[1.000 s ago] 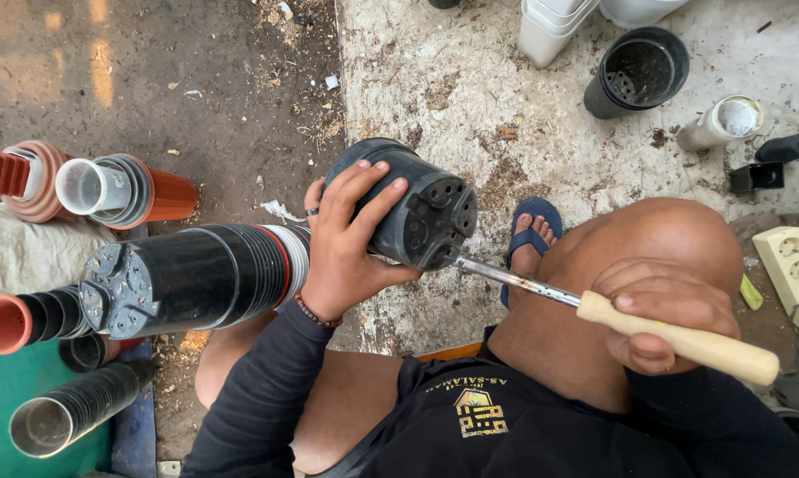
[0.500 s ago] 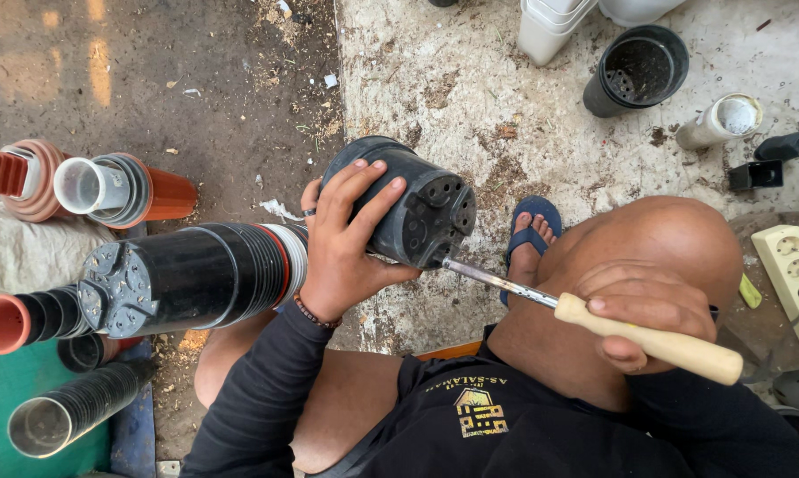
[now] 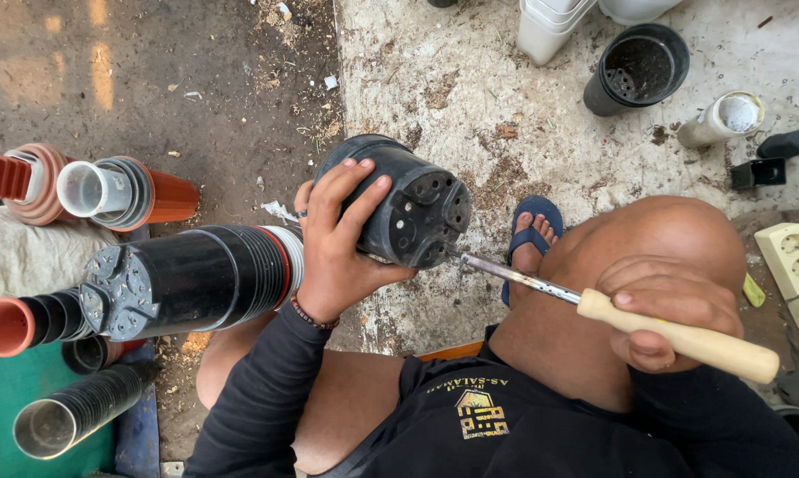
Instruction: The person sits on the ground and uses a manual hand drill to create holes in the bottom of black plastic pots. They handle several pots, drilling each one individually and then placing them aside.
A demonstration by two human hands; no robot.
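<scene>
The left hand [image 3: 338, 239] grips a black plastic pot [image 3: 399, 208] on its side above the knees. The right hand [image 3: 660, 310] squeezes a wooden-handled soldering iron [image 3: 594, 305] (tip touching the pot's bottom), poking holes. It looks like steady pressing is needed.

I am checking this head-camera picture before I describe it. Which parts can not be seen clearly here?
- Tool tip: the metal rod ends against the black pot; the pot's base hides the contact.
- Left hand: its palm is hidden behind the pot.
- Right hand: its grip covers part of the wooden handle.
- White socket strip: cut off by the right edge.
- Pot's inside: faces away.
</scene>
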